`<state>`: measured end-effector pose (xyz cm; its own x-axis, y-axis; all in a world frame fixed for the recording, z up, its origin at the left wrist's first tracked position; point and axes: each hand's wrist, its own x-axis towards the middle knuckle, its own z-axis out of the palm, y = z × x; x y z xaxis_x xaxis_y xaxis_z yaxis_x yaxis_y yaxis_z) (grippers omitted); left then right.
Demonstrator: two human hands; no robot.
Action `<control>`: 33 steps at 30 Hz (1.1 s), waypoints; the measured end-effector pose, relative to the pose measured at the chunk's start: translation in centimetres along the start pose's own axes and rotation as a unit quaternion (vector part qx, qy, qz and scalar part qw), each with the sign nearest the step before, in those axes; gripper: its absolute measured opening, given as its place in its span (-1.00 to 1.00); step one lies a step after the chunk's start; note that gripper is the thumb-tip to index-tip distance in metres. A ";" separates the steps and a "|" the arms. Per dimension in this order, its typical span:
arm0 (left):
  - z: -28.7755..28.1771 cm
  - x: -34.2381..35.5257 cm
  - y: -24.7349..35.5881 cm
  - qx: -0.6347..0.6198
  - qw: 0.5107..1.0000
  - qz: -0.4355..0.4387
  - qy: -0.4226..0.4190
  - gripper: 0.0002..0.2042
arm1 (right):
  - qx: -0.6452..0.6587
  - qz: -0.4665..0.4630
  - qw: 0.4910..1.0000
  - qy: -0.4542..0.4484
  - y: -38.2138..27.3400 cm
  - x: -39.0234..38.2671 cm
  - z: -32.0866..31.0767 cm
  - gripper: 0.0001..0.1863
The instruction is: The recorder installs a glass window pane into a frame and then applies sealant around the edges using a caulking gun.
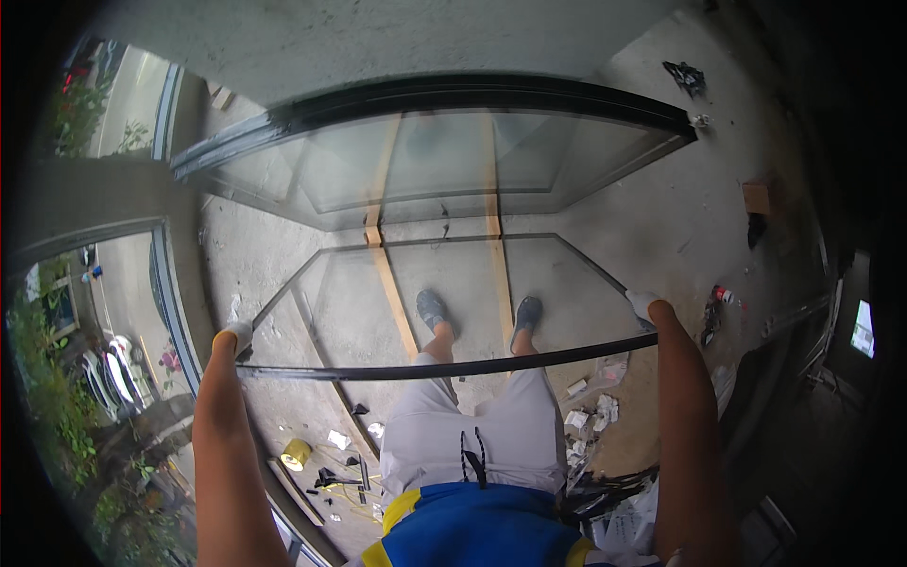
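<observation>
My left hand (233, 337), in a pale glove with a yellow cuff, grips the left edge of a dark-framed glass pane (449, 365) with angled corners. My right hand (644, 305), also gloved, grips its right edge. The pane spans across in front of my legs; its far edge lies over two wooden battens (389, 288), and I cannot tell whether it rests on them. My feet show through the glass. Beyond it is another dark-framed glazed panel (463, 87) over the same battens.
Concrete floor holds a yellow tape roll (296, 455), scraps (605, 413), a bottle (724, 295), a cardboard piece (756, 198) and black plastic (685, 77). A concrete pillar (94, 194) and window openings onto plants (57, 397) line the left. The right side is dark.
</observation>
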<state>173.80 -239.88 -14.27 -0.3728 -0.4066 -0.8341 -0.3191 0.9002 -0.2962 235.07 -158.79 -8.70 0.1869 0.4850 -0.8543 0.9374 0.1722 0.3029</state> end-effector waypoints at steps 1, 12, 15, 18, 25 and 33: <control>-0.4 -0.8 -1.1 0.021 1.000 0.015 -0.015 -0.58 | -0.046 -0.034 0.998 0.017 1.6 -1.3 0.3 -0.22; 3.9 -21.2 1.3 0.246 0.966 0.072 -0.018 -0.59 | -0.048 0.058 0.993 -0.096 31.5 0.1 10.6 -0.24; 8.1 -28.0 6.3 0.358 0.931 0.069 -0.001 -0.61 | -0.028 0.038 0.993 -0.107 40.5 0.7 13.3 -0.26; 14.0 -34.4 12.0 0.445 0.891 0.088 0.028 -0.61 | -0.004 0.026 0.994 -0.106 50.2 0.0 15.8 -0.27; 30.2 -47.9 28.4 0.494 0.861 0.109 0.052 -0.66 | 0.247 0.171 0.942 -0.151 75.8 -3.7 26.4 -0.33; 48.6 -67.2 50.3 0.645 0.699 0.285 0.121 -0.67 | 0.264 0.389 0.882 -0.036 88.8 -16.9 39.9 -0.04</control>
<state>225.11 -159.74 4.29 -0.3049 0.2018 -0.9308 0.9338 0.2554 -0.2506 326.88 -185.91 15.79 0.8338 0.2206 -0.5061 0.5202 -0.6211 0.5863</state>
